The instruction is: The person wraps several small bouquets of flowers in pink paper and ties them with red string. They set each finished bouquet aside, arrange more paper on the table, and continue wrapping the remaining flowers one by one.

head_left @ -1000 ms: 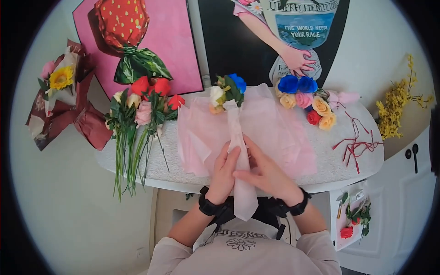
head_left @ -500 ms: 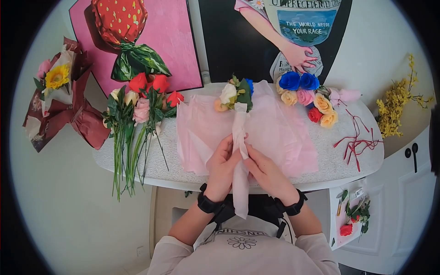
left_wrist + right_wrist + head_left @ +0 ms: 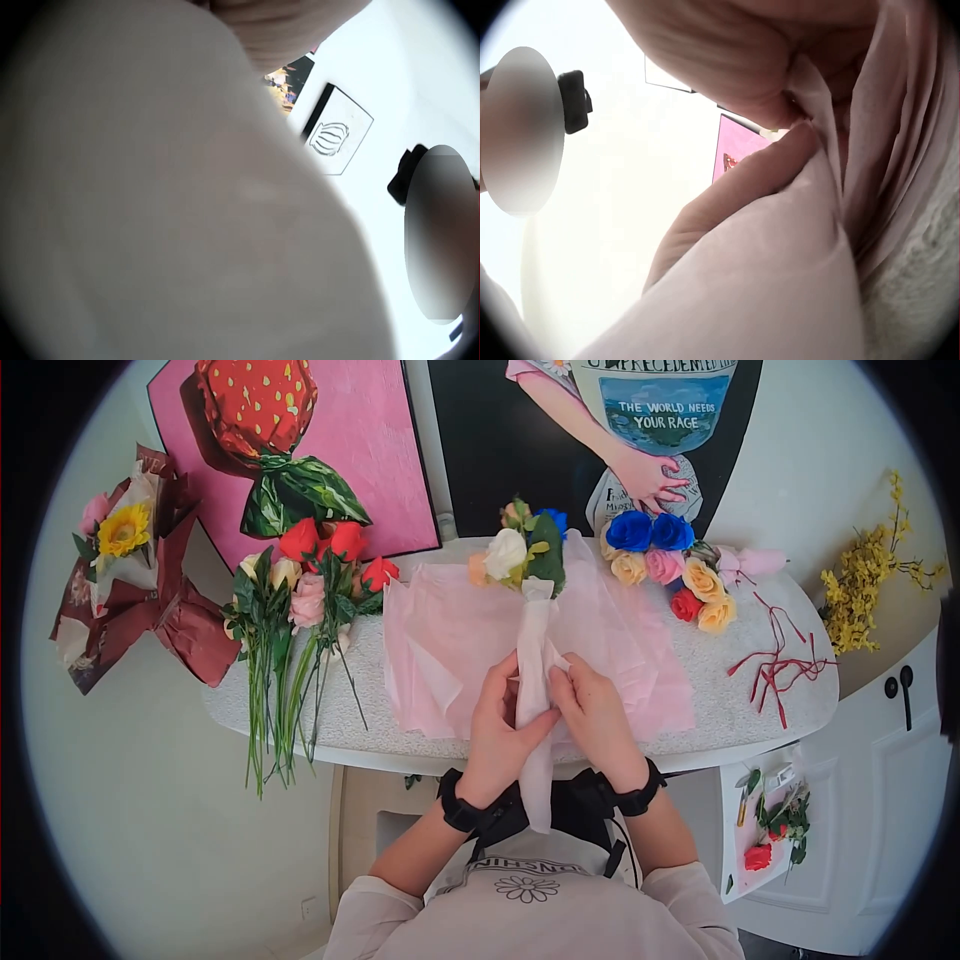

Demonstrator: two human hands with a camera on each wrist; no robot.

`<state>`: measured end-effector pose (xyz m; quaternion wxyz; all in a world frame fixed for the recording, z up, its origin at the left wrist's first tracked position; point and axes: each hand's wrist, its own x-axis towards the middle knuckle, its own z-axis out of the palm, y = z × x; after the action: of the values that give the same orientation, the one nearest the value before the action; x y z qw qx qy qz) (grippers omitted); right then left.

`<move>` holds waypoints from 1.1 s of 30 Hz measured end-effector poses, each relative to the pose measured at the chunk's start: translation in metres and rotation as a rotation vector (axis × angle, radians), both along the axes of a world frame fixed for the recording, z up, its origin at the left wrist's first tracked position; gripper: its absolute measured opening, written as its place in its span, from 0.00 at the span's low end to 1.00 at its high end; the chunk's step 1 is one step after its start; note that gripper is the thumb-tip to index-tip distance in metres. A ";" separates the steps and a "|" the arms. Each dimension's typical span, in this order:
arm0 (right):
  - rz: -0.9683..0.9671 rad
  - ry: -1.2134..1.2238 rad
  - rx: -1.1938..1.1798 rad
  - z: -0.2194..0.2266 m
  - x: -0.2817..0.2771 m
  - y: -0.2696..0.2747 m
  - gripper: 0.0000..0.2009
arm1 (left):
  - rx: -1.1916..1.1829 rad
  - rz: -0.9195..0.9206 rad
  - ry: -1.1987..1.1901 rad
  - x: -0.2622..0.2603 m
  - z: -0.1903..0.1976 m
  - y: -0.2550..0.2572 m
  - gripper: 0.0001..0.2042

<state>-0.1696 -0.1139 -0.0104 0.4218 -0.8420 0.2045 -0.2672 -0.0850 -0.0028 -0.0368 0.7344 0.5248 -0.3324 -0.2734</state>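
Observation:
A small bouquet with white, blue and peach blooms has its stems wrapped in pale pink paper. My left hand grips the wrapped stems from the left, its thumb across the front. From the right, my right hand pinches an edge of the wrapping between thumb and fingers. In the right wrist view, a thumb lies along the pink wrapping near the pinched folds. Pale material fills most of the left wrist view, hiding the left fingers.
Pink sheets lie beneath the bouquet on the white table. Loose roses are at left, a finished-looking rose bunch and red cords at right. A brown-wrapped bouquet stands far left, yellow blossoms far right.
The bouquet has shifted slightly right and turned, showing its white rose more fully. The right hand has moved from across the stems to the wrapping's right edge, which it now pinches.

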 end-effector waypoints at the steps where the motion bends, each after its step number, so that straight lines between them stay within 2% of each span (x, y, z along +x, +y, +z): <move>1: -0.022 -0.005 -0.013 0.001 -0.001 0.000 0.09 | -0.034 -0.011 0.002 0.000 0.001 0.000 0.36; 4: -0.098 -0.055 -0.028 0.004 0.000 -0.002 0.06 | -0.099 -0.038 0.051 0.001 0.009 0.000 0.36; 6: -0.088 -0.085 -0.155 0.011 -0.001 0.002 0.05 | -0.093 -0.056 0.142 0.002 0.013 0.002 0.36; 9: -0.046 -0.116 -0.329 0.018 -0.002 0.007 0.06 | -0.061 -0.023 -0.018 0.002 0.019 0.001 0.34; 13: 0.068 -0.156 -0.475 0.024 -0.002 0.005 0.08 | -0.046 -0.051 0.006 0.006 0.010 -0.002 0.30; 15: 0.066 -0.190 -0.339 0.019 -0.001 0.006 0.06 | -0.045 -0.042 0.047 0.009 0.010 -0.001 0.28; 19: -0.029 -0.161 0.053 0.017 -0.009 0.011 0.05 | -0.098 -0.102 0.340 0.020 0.010 0.003 0.26; 22: 0.011 -0.189 0.306 0.009 -0.010 0.001 0.06 | -0.142 -0.174 0.429 0.021 0.018 0.005 0.25; 24: 0.008 -0.245 0.310 0.009 -0.006 0.001 0.08 | -0.151 -0.164 0.401 0.020 0.018 0.002 0.22; 27: 0.006 -0.304 0.229 0.006 0.002 0.004 0.11 | -0.048 -0.053 0.141 0.015 0.012 -0.003 0.19; 28: 0.004 -0.320 0.188 0.005 0.003 0.005 0.12 | -0.029 -0.060 0.132 0.014 0.011 -0.002 0.18; 30: 0.033 -0.262 0.427 0.011 -0.001 -0.004 0.12 | 0.008 -0.071 0.114 0.012 0.011 -0.001 0.16; 31: 0.048 -0.230 0.547 0.013 -0.003 -0.007 0.12 | -0.021 -0.094 0.205 0.014 0.011 0.000 0.15; 33: 0.079 -0.322 0.789 0.007 -0.002 -0.007 0.12 | -0.080 -0.140 0.386 0.018 0.009 0.002 0.14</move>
<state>-0.1712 -0.1213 -0.0034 0.7480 -0.5709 0.1901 -0.2800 -0.0672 -0.0010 -0.0274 0.7839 0.4088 -0.2319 -0.4056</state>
